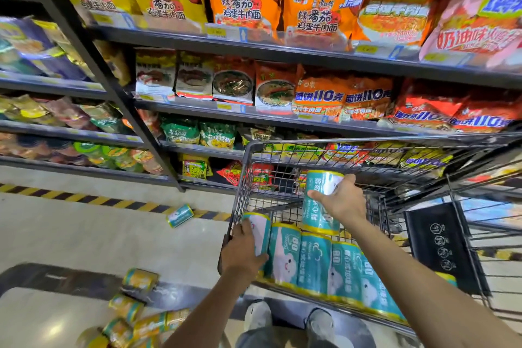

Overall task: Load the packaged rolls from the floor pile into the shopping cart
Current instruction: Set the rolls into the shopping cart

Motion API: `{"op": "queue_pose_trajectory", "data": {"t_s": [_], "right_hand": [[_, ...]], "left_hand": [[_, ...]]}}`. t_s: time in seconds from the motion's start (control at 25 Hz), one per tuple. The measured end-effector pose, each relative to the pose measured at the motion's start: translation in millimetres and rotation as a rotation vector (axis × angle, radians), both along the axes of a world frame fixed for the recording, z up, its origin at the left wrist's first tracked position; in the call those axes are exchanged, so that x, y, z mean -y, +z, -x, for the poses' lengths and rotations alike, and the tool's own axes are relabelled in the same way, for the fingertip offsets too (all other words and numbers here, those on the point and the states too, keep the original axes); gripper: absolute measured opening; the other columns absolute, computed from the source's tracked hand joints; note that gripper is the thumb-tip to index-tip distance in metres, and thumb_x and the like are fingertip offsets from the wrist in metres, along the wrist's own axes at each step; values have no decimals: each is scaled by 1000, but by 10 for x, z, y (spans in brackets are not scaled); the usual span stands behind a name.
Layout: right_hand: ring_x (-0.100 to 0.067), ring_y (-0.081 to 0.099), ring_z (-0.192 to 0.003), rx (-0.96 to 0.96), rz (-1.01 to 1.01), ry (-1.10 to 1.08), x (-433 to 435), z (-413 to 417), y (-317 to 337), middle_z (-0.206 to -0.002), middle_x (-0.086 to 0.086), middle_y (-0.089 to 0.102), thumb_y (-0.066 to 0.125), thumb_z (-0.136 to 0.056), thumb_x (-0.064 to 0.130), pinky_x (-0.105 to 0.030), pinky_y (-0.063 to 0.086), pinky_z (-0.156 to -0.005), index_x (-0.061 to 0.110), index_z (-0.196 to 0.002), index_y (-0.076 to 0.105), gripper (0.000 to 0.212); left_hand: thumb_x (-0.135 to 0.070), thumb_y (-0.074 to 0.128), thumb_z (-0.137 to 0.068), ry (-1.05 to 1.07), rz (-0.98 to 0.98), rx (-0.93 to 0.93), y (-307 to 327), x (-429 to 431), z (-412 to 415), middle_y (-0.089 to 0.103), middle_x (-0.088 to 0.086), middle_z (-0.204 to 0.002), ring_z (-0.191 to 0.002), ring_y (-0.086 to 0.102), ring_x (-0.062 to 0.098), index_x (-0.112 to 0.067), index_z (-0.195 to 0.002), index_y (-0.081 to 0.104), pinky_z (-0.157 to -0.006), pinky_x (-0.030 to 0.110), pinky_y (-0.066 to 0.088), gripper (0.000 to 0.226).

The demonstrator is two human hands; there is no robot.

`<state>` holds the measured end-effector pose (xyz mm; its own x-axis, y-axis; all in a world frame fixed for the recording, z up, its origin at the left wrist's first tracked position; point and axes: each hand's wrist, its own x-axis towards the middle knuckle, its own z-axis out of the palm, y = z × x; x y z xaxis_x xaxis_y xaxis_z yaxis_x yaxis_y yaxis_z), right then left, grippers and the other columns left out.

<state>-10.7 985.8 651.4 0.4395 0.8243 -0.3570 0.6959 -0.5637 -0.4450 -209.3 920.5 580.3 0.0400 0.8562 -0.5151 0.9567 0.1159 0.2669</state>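
A wire shopping cart stands in front of me. Several teal packaged rolls with yellow ends lie side by side along its near wall. My left hand holds the leftmost roll at the cart's near left corner. My right hand grips another teal roll, held upright above the row inside the cart. The floor pile of rolls lies at the lower left. A single roll lies apart on the striped floor tape.
Shelves of noodle packets rise right behind the cart. A black folded child seat panel sits at the cart's right end. My shoes stand below the cart's near edge. A dark floor strip runs past the pile.
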Motion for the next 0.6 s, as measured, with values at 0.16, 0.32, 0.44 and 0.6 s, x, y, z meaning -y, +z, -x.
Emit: {"op": "queue_pose_trajectory", "data": {"t_s": [0.16,0.32,0.44,0.6], "right_hand": [[-38,59,-98,9,3,-1,8,23,-4,-111,-20,59,76,-71,52,-44,52,-75,3,-118,36,80],[-38,59,-101,-1,2,1,49,25,-30,-113,-21,59,77,-71,52,-44,51,-75,0,-126,34,87],[-37,58,-103,3,11,-3,104,-11,-49,-116,-20,57,77,-72,52,-41,49,-74,2,-122,36,82],[-38,58,-105,2,20,-17,176,-133,-37,-118,-20,58,77,-72,51,-41,48,-76,1,-124,34,84]], "left_hand": [[-44,60,-88,-96,-22,-169,10,-14,-44,44,13,-136,-123,48,25,-6,-142,25,-94,33,45,74],[-38,60,-90,-182,-18,-160,-23,43,-28,39,12,-142,-125,47,24,-7,-138,32,-96,33,45,64],[-46,61,-86,-146,-93,-91,-13,25,-9,31,10,-149,-132,39,25,-7,-142,25,-103,34,41,77],[-59,52,-87,-205,-265,-48,170,-238,-95,-11,7,-159,-147,-6,25,-11,-151,-7,-119,34,4,100]]}}
